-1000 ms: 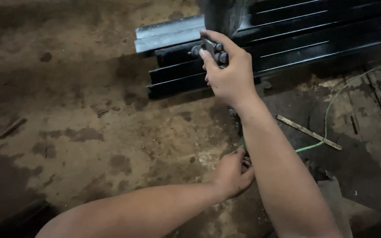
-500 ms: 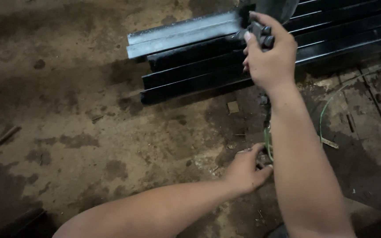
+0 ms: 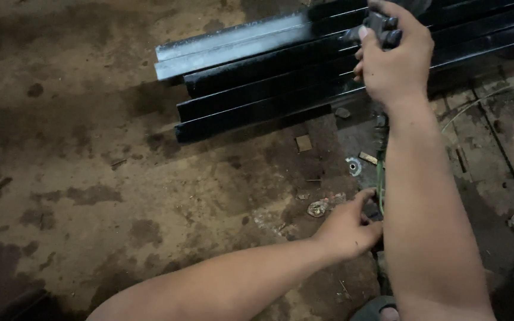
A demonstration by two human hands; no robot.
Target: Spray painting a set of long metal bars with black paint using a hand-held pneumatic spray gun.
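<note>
Nearest us, on the floor below the stacked black steel bars, our left hand pinches a thin green cord, its grip closed on it. Farther up, over those bars, our right hand clamps a dark tool. We judge steady, even passes along each bar best.

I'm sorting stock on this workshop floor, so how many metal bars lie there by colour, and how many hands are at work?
Black metal bars: 3
Bare grey metal bars: 1
Hands: 2, the left hand low on the floor by a green wire, the right hand gripping a dark tool over the bars
Total: 6
</note>
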